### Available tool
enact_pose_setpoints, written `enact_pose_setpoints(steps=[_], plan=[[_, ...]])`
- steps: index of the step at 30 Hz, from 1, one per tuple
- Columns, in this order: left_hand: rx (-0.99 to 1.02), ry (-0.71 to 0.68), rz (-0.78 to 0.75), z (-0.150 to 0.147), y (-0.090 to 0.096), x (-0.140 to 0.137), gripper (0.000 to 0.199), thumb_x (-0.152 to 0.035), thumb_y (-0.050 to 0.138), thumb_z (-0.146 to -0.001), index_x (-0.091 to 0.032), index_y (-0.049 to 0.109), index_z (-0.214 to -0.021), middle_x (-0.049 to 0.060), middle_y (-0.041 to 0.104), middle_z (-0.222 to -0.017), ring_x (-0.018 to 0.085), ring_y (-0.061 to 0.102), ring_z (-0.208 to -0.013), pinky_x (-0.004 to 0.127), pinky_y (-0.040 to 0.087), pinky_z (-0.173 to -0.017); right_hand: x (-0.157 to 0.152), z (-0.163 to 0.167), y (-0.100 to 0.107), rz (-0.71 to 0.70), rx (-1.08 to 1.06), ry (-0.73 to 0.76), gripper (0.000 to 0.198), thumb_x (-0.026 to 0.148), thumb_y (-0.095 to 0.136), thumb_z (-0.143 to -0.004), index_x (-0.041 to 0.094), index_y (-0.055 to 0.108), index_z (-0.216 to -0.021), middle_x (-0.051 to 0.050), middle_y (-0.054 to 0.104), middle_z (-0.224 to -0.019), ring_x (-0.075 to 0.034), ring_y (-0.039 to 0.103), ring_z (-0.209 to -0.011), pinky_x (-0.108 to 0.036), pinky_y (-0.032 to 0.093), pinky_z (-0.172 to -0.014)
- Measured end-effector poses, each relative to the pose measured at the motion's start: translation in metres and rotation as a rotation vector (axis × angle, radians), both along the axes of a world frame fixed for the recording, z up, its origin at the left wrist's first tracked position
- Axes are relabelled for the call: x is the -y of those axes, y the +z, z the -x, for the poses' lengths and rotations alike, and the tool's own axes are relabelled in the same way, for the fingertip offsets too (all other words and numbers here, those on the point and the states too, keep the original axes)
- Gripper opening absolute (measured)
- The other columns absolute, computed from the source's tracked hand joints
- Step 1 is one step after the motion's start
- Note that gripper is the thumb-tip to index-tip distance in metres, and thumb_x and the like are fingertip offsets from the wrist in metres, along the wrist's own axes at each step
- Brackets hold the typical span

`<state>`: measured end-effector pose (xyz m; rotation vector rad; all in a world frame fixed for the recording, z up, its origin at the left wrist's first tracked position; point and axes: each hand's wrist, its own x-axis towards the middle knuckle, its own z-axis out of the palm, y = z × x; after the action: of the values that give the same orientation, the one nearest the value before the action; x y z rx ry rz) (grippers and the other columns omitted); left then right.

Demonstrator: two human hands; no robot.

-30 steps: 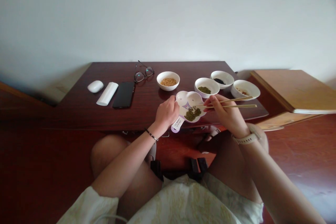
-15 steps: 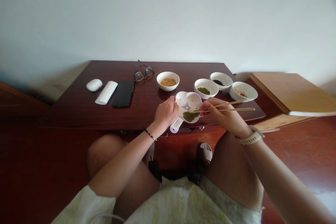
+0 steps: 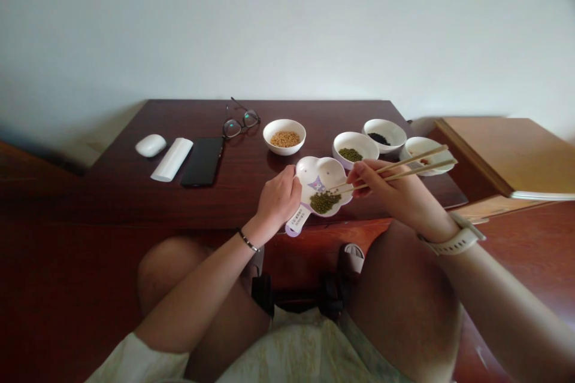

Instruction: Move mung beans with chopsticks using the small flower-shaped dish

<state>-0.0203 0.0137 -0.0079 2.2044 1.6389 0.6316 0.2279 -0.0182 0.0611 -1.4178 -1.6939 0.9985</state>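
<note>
My left hand (image 3: 281, 194) is closed on the left rim of a white cloud-shaped dish (image 3: 331, 170) with a purple edge, a cartoon print and a short labelled handle. Small green beans (image 3: 324, 202) lie heaped in its lower part. With my right hand (image 3: 390, 188) I grip a pair of wooden chopsticks (image 3: 417, 169), their tips down among the beans in the dish. Just behind the dish stands a white bowl (image 3: 338, 146) of green beans. Behind my right hand are a bowl (image 3: 399, 131) of black grains and a bowl (image 3: 442, 170) with a few pale and reddish pieces.
A bowl of yellow beans (image 3: 284, 139) stands mid-table. To its left on the dark wooden table (image 3: 242, 185) are glasses (image 3: 241, 124), a black phone (image 3: 202, 161), a white case (image 3: 173, 160) and a white rounded object (image 3: 151, 145). A light wooden board (image 3: 507, 152) lies right.
The chopstick tips have shifted slightly right and up in the dish, with their back ends raised. Some green beans now lie more spread out. The whole view has shifted a little.
</note>
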Motion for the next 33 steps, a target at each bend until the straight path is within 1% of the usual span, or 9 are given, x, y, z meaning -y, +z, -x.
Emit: enact_pose_setpoints(steps=[4, 6, 9, 13, 15, 18, 24, 28, 33], plan=[[0.097, 0.003, 0.001, 0.002, 0.002, 0.002, 0.031, -0.030, 0.032, -0.110, -0.018, 0.059, -0.120, 0.010, 0.075, -0.105, 0.023, 0.073, -0.100, 0.035, 0.056, -0.089, -0.009, 0.006, 0.008, -0.012, -0.112, -0.073, 0.052, 0.069, 0.060, -0.102, 0.019, 0.072, -0.091, -0.006, 0.072, -0.086, -0.013, 0.068, -0.071, -0.022, 0.060, -0.063], [0.168, 0.007, -0.003, 0.004, 0.001, 0.003, 0.034, -0.031, 0.032, -0.111, -0.018, 0.058, -0.128, 0.011, 0.075, -0.116, 0.023, 0.073, -0.107, 0.036, 0.057, -0.094, -0.011, 0.007, 0.004, 0.023, -0.171, -0.100, 0.053, 0.070, 0.063, -0.099, 0.019, 0.071, -0.090, -0.006, 0.070, -0.086, -0.012, 0.067, -0.069, -0.022, 0.059, -0.061], [0.255, 0.008, 0.003, 0.005, -0.002, 0.002, 0.037, -0.031, 0.032, -0.111, -0.018, 0.057, -0.135, 0.012, 0.074, -0.128, 0.022, 0.071, -0.113, 0.037, 0.057, -0.100, -0.009, 0.007, -0.004, 0.118, -0.223, -0.120, 0.054, 0.073, 0.066, -0.096, 0.019, 0.069, -0.090, -0.005, 0.068, -0.085, -0.012, 0.067, -0.064, -0.021, 0.056, -0.055], [0.292, 0.024, 0.033, 0.005, -0.003, 0.001, 0.037, -0.031, 0.034, -0.111, -0.018, 0.057, -0.136, 0.012, 0.073, -0.130, 0.022, 0.071, -0.114, 0.039, 0.056, -0.103, -0.003, 0.008, -0.011, 0.211, -0.243, -0.093, 0.055, 0.073, 0.067, -0.095, 0.018, 0.067, -0.091, -0.002, 0.065, -0.084, -0.010, 0.067, -0.060, -0.018, 0.054, -0.051], [0.300, 0.038, 0.040, 0.005, -0.002, 0.001, 0.037, -0.031, 0.034, -0.111, -0.018, 0.057, -0.137, 0.012, 0.073, -0.131, 0.023, 0.071, -0.114, 0.039, 0.056, -0.104, -0.002, 0.010, -0.013, 0.226, -0.269, -0.078, 0.055, 0.073, 0.068, -0.094, 0.018, 0.067, -0.092, -0.002, 0.065, -0.085, -0.009, 0.067, -0.058, -0.018, 0.054, -0.050], [0.304, 0.048, 0.036, 0.004, 0.000, 0.001, 0.036, -0.032, 0.036, -0.111, -0.019, 0.058, -0.136, 0.012, 0.074, -0.129, 0.023, 0.071, -0.115, 0.038, 0.056, -0.104, -0.002, 0.015, -0.017, 0.217, -0.305, -0.096, 0.056, 0.074, 0.070, -0.092, 0.018, 0.066, -0.090, -0.002, 0.066, -0.085, -0.010, 0.067, -0.058, -0.019, 0.054, -0.049], [0.302, 0.042, 0.010, 0.003, -0.001, 0.002, 0.037, -0.032, 0.036, -0.111, -0.020, 0.057, -0.138, 0.012, 0.073, -0.133, 0.023, 0.070, -0.118, 0.040, 0.056, -0.107, -0.002, 0.020, -0.023, 0.211, -0.324, -0.093, 0.054, 0.071, 0.062, -0.099, 0.019, 0.062, -0.085, -0.002, 0.065, -0.063, -0.011, 0.063, -0.053, -0.019, 0.050, -0.048], [0.321, 0.040, 0.003, 0.003, -0.002, 0.002, 0.038, -0.033, 0.035, -0.111, -0.021, 0.055, -0.141, 0.012, 0.072, -0.135, 0.023, 0.070, -0.120, 0.041, 0.055, -0.109, -0.003, 0.019, -0.018, 0.175, -0.309, -0.121, 0.055, 0.072, 0.061, -0.099, 0.020, 0.062, -0.084, -0.003, 0.067, -0.064, -0.013, 0.066, -0.056, -0.021, 0.053, -0.051], [0.314, 0.049, 0.007, 0.002, -0.001, 0.002, 0.036, -0.033, 0.035, -0.111, -0.021, 0.055, -0.139, 0.012, 0.073, -0.133, 0.023, 0.071, -0.117, 0.041, 0.056, -0.107, -0.003, 0.009, -0.010, 0.115, -0.282, -0.191, 0.052, 0.070, 0.061, -0.101, 0.021, 0.064, -0.084, -0.004, 0.068, -0.073, -0.013, 0.066, -0.062, -0.024, 0.057, -0.059]])
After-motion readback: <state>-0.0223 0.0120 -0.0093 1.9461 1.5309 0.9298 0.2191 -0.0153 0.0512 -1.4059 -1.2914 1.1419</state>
